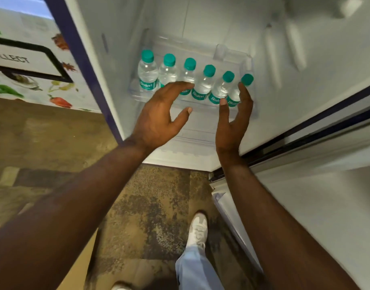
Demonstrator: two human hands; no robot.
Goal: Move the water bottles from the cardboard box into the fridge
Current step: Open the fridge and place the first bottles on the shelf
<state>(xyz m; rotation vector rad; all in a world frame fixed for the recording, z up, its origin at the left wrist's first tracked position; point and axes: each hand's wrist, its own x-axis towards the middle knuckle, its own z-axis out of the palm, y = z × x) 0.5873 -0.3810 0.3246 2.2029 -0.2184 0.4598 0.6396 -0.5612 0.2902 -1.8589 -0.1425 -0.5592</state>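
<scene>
I see six water bottles [200,82] standing in a row in the fridge door shelf [248,65]. My left hand [159,114] hovers released before the shelf's middle bottles. My right hand [232,120], fingers relaxed, holds nothing, its fingertips by the shelf's rightmost bottle [239,91].
</scene>
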